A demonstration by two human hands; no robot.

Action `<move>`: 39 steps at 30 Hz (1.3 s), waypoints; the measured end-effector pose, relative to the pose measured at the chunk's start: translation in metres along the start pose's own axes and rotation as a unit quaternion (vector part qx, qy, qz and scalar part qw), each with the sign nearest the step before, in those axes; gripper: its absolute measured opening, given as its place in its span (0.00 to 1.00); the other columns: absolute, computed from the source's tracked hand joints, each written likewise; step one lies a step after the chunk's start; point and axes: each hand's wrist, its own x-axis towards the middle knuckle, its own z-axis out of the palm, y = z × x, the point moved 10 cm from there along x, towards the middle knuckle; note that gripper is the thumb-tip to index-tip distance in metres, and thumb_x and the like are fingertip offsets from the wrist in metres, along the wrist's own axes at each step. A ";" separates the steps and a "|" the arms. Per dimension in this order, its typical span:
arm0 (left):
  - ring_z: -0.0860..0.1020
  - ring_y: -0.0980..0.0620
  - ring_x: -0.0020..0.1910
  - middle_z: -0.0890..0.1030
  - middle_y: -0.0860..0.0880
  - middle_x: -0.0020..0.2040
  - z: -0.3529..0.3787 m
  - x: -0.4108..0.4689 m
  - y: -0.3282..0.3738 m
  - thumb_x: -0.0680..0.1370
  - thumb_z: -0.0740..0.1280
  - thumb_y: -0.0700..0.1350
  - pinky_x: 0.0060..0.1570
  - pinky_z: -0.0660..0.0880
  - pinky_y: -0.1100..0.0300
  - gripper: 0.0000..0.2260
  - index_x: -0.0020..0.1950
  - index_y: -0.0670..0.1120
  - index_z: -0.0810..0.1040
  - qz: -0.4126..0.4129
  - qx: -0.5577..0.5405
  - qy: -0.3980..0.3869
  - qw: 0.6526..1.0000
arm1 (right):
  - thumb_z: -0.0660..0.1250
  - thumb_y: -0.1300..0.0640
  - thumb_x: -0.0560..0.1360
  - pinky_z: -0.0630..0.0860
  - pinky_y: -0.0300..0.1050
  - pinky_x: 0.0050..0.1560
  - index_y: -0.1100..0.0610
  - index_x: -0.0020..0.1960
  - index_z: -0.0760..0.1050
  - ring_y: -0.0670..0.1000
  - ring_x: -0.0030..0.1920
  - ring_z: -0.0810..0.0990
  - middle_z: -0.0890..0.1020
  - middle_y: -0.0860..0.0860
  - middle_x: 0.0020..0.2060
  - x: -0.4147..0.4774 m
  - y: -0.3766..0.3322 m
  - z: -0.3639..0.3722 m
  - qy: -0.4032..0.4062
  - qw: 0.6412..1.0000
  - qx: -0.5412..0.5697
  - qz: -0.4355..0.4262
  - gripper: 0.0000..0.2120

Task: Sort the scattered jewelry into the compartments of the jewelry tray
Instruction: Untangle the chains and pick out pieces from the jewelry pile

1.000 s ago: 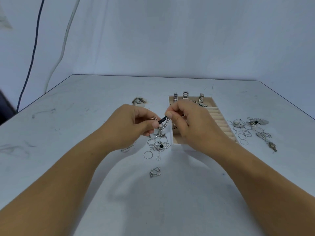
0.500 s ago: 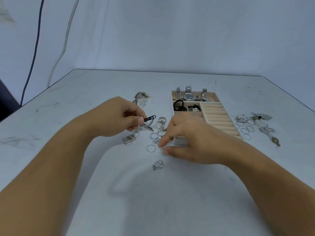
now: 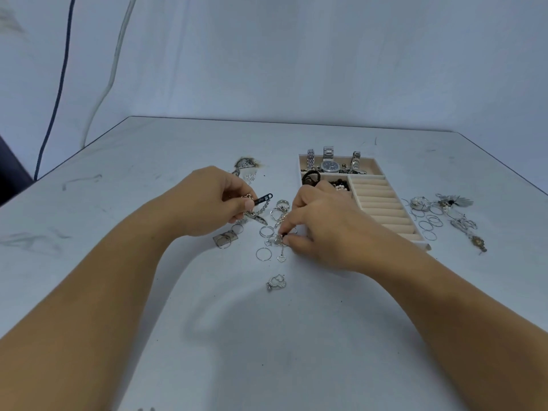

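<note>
Jewelry pile (image 3: 267, 232) between hands; left hand (image 3: 207, 201) grips black-clasp chain (image 3: 261, 200), right hand (image 3: 323, 229) pinches trinket (image 3: 278, 240).

From where I stand, the near half of the table (image 3: 296, 351) lies open between the two forearms, with only a heart pendant (image 3: 277, 282) on it. The gap between the left hand (image 3: 213, 200) and right hand (image 3: 323, 226) is narrow, littered with loose rings (image 3: 264, 254) and crossed by a chain (image 3: 261, 207) hanging from the left hand's pinch. The right hand blocks the near left corner of the jewelry tray (image 3: 372, 159). Its ring rows (image 3: 382, 206) are reachable from above, while watches (image 3: 329, 165) crowd the back compartment. Hoops and charms (image 3: 433, 221) clutter the surface just right of the tray.
</note>
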 end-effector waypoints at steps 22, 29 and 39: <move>0.81 0.53 0.35 0.83 0.44 0.37 -0.004 0.000 0.020 0.77 0.67 0.41 0.44 0.79 0.61 0.04 0.45 0.48 0.81 0.038 -0.157 0.103 0.981 | 0.64 0.55 0.76 0.79 0.54 0.51 0.48 0.45 0.76 0.52 0.42 0.83 0.83 0.48 0.40 -0.009 0.052 -0.043 0.173 0.902 0.391 0.062 0.04; 0.83 0.53 0.39 0.84 0.44 0.42 0.002 0.008 0.045 0.77 0.67 0.41 0.44 0.79 0.65 0.04 0.47 0.46 0.82 0.038 -0.220 0.087 0.971 | 0.63 0.62 0.78 0.80 0.52 0.49 0.55 0.46 0.75 0.49 0.37 0.82 0.83 0.51 0.38 -0.013 0.081 -0.073 0.169 0.878 0.440 0.084 0.05; 0.82 0.55 0.38 0.83 0.46 0.39 0.026 0.037 0.067 0.77 0.66 0.40 0.44 0.79 0.65 0.05 0.51 0.43 0.81 0.020 -0.233 0.024 0.972 | 0.65 0.60 0.77 0.78 0.57 0.54 0.47 0.45 0.77 0.47 0.39 0.81 0.82 0.47 0.36 -0.036 0.129 -0.067 0.217 0.884 0.400 0.107 0.08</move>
